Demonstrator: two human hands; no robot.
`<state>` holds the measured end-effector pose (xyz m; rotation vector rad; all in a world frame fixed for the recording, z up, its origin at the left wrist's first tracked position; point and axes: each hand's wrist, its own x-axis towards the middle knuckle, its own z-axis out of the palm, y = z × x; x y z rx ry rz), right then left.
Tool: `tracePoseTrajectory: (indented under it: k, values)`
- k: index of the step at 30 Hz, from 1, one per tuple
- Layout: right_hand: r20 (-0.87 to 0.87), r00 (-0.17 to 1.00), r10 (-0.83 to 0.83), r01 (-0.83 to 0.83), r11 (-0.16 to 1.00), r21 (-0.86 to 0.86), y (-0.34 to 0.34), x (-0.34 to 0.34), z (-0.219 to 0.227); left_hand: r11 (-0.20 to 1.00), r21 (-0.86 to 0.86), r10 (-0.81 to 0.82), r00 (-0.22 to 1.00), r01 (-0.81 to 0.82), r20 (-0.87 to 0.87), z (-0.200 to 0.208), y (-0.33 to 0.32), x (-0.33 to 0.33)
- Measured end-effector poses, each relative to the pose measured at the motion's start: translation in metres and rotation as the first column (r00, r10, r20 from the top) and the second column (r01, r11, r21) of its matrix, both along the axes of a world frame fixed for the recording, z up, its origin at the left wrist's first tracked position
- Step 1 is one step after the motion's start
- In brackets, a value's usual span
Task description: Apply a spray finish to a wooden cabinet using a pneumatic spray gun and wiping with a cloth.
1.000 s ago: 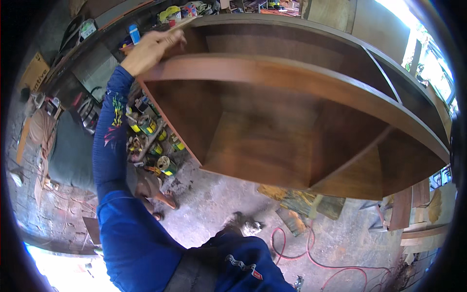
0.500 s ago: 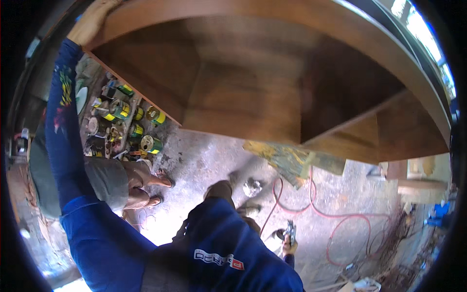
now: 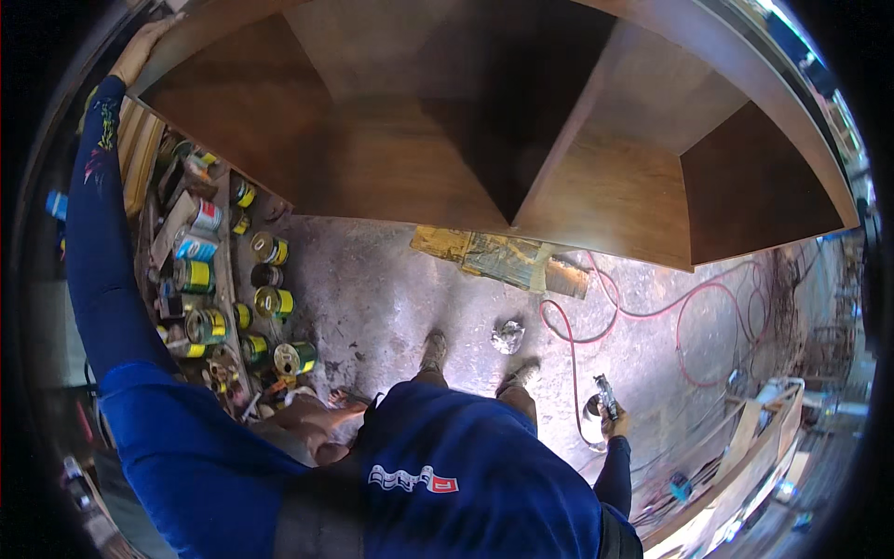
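Observation:
A brown wooden cabinet (image 3: 400,177) with an open front and inner dividers fills the upper part of the head view. My left arm reaches up beside it, and my left hand (image 3: 142,51) grips its upper left corner; the fingertips are partly hidden at the dark rim. Down on the right, my right hand (image 3: 616,425) is closed around a metal spray gun (image 3: 605,396). A round cup (image 3: 592,421) hangs by the gun, and a red hose (image 3: 575,373) runs up to it. The gun is held low, well apart from the cabinet.
Paint cans (image 3: 207,326) crowd a plank shelf on the left, several more standing beside it. A stained board (image 3: 494,256) lies under the cabinet's front. Crumpled foil-like material (image 3: 507,337) sits between my feet. Another person's bare leg (image 3: 312,419) shows at lower left. Wood pieces (image 3: 745,466) lean at right.
The view has swung, so the cabinet and paint cans sit differently in it. My right hand with the spray gun now shows further right and higher. My left hand stays on the cabinet's corner.

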<state>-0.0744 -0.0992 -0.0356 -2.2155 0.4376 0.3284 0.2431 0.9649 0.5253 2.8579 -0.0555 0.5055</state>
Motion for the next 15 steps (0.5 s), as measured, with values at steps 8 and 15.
tracePoseTrajectory:
  k: [8, 15]
  values:
    - [-0.098, 0.983, -0.156, 0.166, 0.98, 0.107, 0.049, -0.038, 0.021, 0.979, -0.048, -0.2, 0.913, 0.196, -0.355, 0.052, -0.165, 0.037]
    - [0.121, 0.975, -0.186, 0.107, 0.872, 0.477, -0.054, -0.089, -0.09, 0.946, -0.098, -0.14, 0.663, 0.308, 0.735, 0.06, -0.493, -0.048]
